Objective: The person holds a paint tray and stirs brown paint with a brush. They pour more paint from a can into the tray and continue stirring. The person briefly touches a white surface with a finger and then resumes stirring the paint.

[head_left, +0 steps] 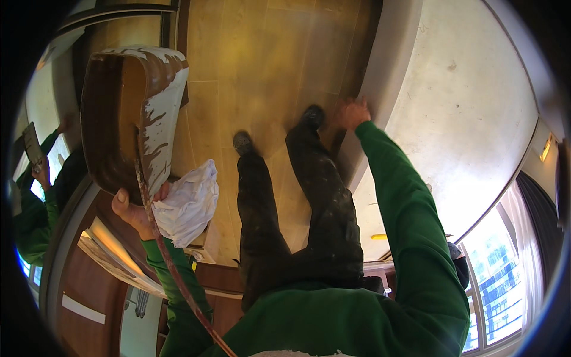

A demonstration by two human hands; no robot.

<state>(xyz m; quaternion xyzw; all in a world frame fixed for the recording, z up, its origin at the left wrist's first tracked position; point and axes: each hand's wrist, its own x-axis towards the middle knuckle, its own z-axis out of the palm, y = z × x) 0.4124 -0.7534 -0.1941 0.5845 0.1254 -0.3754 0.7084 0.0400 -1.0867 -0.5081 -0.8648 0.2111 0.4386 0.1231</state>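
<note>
The person's left hand [135,209] was clenched around a crumpled white cloth [189,202], pressing it up against the lower edge of a brown curved panel [119,113] smeared with white paint along its rim. A thin reddish cord [172,271] ran down beside that wrist. The right hand [352,113], in a green sleeve [410,220], lay spread flat on the pale wall edge [386,71], grasping nothing, above the wooden floor [267,65].

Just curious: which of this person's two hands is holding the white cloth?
The left hand, gripping a crumpled white cloth beside a paint-smeared brown tub. The right hand holds nothing and rests against the pale wall.
</note>
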